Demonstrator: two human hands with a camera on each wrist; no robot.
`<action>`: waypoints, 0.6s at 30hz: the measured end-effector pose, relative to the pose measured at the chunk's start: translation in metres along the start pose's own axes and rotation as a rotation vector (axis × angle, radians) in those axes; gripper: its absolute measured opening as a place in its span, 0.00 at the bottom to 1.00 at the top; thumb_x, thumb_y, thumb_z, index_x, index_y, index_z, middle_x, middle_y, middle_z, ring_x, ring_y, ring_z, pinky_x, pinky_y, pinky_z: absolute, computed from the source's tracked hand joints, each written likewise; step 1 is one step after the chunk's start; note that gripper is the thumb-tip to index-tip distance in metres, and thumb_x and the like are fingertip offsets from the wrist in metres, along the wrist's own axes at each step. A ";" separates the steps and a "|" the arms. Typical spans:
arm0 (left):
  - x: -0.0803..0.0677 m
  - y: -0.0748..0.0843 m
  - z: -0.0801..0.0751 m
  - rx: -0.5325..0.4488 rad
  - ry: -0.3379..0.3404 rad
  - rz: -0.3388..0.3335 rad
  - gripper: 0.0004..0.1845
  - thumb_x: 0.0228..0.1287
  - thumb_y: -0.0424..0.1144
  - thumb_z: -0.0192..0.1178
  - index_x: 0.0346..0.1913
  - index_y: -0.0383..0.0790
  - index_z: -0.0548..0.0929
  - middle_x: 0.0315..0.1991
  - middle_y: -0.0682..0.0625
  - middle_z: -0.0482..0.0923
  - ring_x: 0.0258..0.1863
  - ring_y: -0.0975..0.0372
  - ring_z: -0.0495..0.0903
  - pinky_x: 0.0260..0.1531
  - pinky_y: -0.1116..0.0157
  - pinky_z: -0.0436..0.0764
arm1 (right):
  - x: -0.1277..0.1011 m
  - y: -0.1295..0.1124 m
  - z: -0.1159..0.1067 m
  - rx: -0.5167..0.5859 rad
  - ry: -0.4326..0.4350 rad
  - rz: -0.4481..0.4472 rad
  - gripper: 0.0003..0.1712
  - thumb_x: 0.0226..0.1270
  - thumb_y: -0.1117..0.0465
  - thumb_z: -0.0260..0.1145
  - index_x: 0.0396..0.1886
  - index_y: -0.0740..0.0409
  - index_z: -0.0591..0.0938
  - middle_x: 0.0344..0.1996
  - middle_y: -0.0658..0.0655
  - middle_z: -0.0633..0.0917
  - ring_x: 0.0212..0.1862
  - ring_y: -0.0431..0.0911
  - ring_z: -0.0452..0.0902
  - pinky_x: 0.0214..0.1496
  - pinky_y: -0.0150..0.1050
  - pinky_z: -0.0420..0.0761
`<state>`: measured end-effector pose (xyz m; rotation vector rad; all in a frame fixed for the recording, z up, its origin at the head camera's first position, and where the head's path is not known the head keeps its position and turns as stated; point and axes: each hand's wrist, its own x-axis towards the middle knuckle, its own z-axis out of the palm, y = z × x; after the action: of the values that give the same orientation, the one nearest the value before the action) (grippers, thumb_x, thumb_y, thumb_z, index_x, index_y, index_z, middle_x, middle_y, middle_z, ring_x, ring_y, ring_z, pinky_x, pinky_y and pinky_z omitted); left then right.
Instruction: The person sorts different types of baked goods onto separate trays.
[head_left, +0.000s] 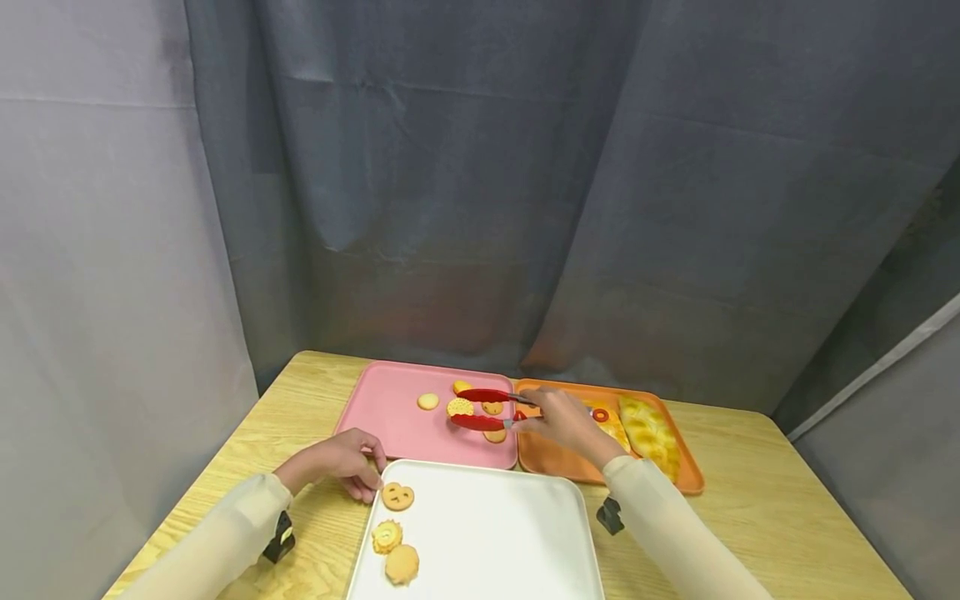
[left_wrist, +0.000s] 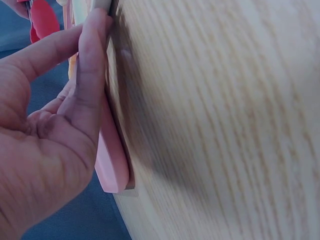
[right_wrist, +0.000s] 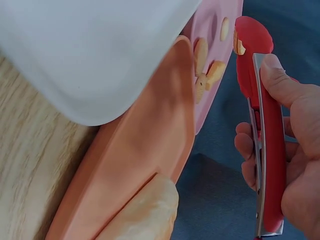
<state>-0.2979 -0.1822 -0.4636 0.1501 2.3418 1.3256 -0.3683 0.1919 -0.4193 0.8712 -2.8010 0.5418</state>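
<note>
My right hand [head_left: 558, 417] grips red-tipped tongs [right_wrist: 272, 150] over the pink tray [head_left: 390, 417]. Between the tong tips sits a round yellow cookie with dark dots [head_left: 460, 407], lifted off the tray in the right wrist view. My left hand [head_left: 341, 462] holds the near-left rim of the white tray [head_left: 495, 533], thumb and fingers meeting at its edge in the left wrist view. Along that tray's left side lie a pretzel-shaped cookie [head_left: 397, 497], a ruffled yellow cookie [head_left: 387, 537] and a plain brown cookie [head_left: 402, 564].
On the pink tray remain a pale round cookie [head_left: 428, 402], a yellow one [head_left: 462, 387] and brown ones [head_left: 494, 436]. An orange tray [head_left: 555, 471] to its right bears a long bread [head_left: 651, 437] and other pastry. Grey curtains [head_left: 450, 208] stand behind the wooden table [head_left: 765, 500].
</note>
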 end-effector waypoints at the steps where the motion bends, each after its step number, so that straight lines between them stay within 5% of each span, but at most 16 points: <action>1: 0.000 0.000 0.000 -0.001 -0.003 0.004 0.11 0.55 0.27 0.71 0.40 0.31 0.80 0.21 0.44 0.84 0.18 0.61 0.84 0.20 0.67 0.85 | 0.001 0.001 0.001 0.002 -0.003 0.003 0.31 0.56 0.51 0.80 0.58 0.57 0.85 0.50 0.57 0.90 0.50 0.54 0.87 0.55 0.51 0.87; 9: 0.000 -0.002 0.001 0.000 -0.010 0.006 0.11 0.55 0.26 0.71 0.39 0.31 0.80 0.20 0.43 0.84 0.18 0.61 0.84 0.20 0.68 0.85 | 0.005 0.007 0.010 -0.014 -0.012 -0.022 0.27 0.56 0.51 0.80 0.52 0.59 0.86 0.44 0.59 0.91 0.42 0.54 0.86 0.50 0.50 0.88; 18: 0.001 -0.001 -0.001 0.008 -0.010 0.013 0.10 0.55 0.26 0.71 0.38 0.32 0.80 0.19 0.45 0.84 0.17 0.62 0.84 0.19 0.69 0.84 | 0.010 0.009 0.016 0.003 -0.043 0.044 0.29 0.58 0.50 0.79 0.55 0.60 0.85 0.48 0.61 0.90 0.49 0.58 0.87 0.53 0.52 0.88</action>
<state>-0.2993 -0.1829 -0.4642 0.1740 2.3424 1.3187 -0.3824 0.1876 -0.4344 0.8331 -2.8651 0.5400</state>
